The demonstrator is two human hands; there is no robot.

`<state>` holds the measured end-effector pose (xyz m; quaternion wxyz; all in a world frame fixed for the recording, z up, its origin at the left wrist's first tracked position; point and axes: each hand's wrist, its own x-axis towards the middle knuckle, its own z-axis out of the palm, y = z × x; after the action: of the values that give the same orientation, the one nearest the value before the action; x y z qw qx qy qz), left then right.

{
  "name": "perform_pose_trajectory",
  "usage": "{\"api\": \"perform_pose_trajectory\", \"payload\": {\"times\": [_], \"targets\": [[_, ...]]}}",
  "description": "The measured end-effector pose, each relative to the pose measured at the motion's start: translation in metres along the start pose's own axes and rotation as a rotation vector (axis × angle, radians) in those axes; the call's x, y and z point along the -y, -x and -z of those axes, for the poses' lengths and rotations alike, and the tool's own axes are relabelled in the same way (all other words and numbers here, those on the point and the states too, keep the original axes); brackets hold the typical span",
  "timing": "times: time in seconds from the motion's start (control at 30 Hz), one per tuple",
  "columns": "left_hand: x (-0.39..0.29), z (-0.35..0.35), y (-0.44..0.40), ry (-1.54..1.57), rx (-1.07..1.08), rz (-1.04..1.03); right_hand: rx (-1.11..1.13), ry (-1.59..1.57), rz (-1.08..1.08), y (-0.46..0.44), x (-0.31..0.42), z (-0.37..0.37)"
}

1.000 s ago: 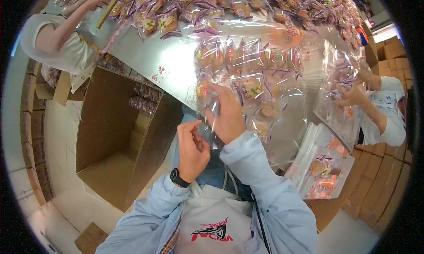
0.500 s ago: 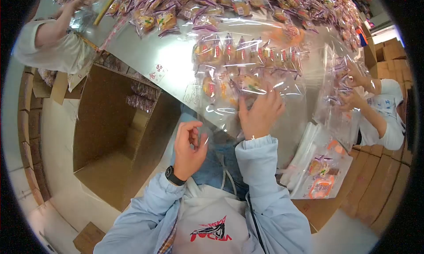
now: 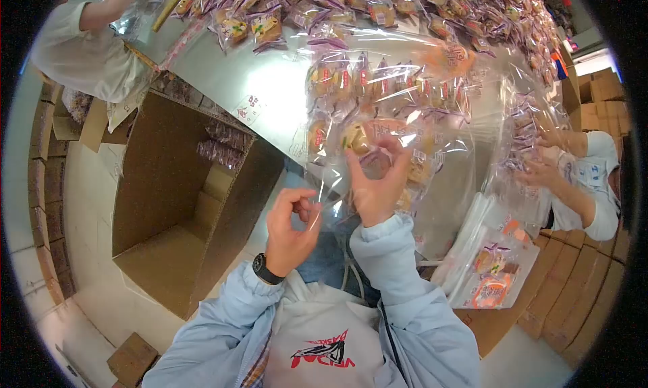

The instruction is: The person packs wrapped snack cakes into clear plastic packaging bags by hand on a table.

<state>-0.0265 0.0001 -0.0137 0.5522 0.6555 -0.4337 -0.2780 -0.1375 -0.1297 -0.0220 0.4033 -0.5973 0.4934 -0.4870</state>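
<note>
A large clear plastic bag (image 3: 432,94) lies on the metal table in front of me, with a row of small wrapped cakes inside its far part. My left hand (image 3: 293,219), with a black watch on the wrist, is closed in a pinch on the bag's near left edge. My right hand (image 3: 381,182) reaches over the bag's near part, thumb and fingers curled around a round wrapped cake (image 3: 358,138). Another wrapped cake (image 3: 318,135) lies left of it. Whether my right fingers are inside the bag cannot be made out.
Many wrapped cakes (image 3: 324,10) are piled along the far side. An open cardboard box (image 3: 162,219) stands at the left. Printed bags (image 3: 493,273) are stacked at the right. One co-worker's arm (image 3: 108,10) is at the upper left; another's hands (image 3: 543,172) handle a bag at the right.
My right hand went right to a wrapped cake, then back left with its fingers curled around one. My left hand stays at the bag's edge. The co-workers' hands have shifted.
</note>
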Motion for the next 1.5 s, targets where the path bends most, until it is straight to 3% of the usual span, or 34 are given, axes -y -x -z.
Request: {"api": "perform_pose_trajectory", "payload": {"times": [0.07, 0.2, 0.3, 0.4, 0.5, 0.63, 0.77, 0.87, 0.97, 1.07, 1.17, 1.3, 1.33, 1.43, 1.5], "targets": [[0.000, 0.000, -0.003, -0.008, 0.006, -0.042, -0.049, 0.099, 0.126, -0.002, -0.006, -0.009], [-0.006, 0.000, -0.005, -0.084, -0.026, -0.072, 0.212, 0.445, 0.489, -0.005, -0.008, -0.004], [-0.007, 0.003, -0.005, -0.055, -0.011, -0.058, 0.239, 0.433, 0.538, 0.001, 0.000, 0.002], [-0.009, 0.002, -0.007, -0.096, -0.023, -0.082, 0.139, 0.254, 0.267, 0.000, -0.005, -0.007], [-0.005, 0.004, -0.006, -0.086, -0.007, -0.114, 0.308, 0.400, 0.498, -0.020, -0.001, -0.006], [-0.007, 0.004, -0.008, -0.085, -0.017, -0.046, 0.342, 0.566, 0.494, -0.016, 0.029, 0.004], [-0.003, 0.007, -0.009, -0.065, -0.027, -0.026, 0.263, 0.892, 0.393, 0.024, 0.042, 0.054], [-0.005, 0.005, -0.007, -0.068, -0.017, -0.039, 0.288, 0.935, 0.135, 0.041, 0.034, 0.083], [-0.001, 0.002, -0.006, -0.046, -0.021, -0.050, 0.292, 0.692, 0.141, 0.039, 0.019, 0.089], [-0.004, 0.005, -0.004, -0.041, -0.022, -0.037, 0.267, 0.334, 0.281, 0.036, 0.014, 0.073], [-0.004, 0.006, -0.005, -0.049, -0.024, -0.054, 0.194, 0.281, 0.467, 0.018, 0.000, 0.049], [-0.001, 0.012, -0.002, -0.071, -0.030, -0.063, 0.071, 0.464, 0.374, -0.007, 0.003, 0.033], [0.001, 0.013, -0.003, -0.076, -0.038, -0.064, 0.032, 0.552, 0.455, -0.010, 0.010, 0.036], [0.002, 0.016, -0.004, -0.096, -0.053, -0.084, 0.178, 0.701, 0.324, -0.013, 0.020, 0.043], [0.001, 0.016, -0.004, -0.095, -0.048, -0.082, 0.194, 0.365, 0.184, -0.014, 0.001, 0.045]]}}
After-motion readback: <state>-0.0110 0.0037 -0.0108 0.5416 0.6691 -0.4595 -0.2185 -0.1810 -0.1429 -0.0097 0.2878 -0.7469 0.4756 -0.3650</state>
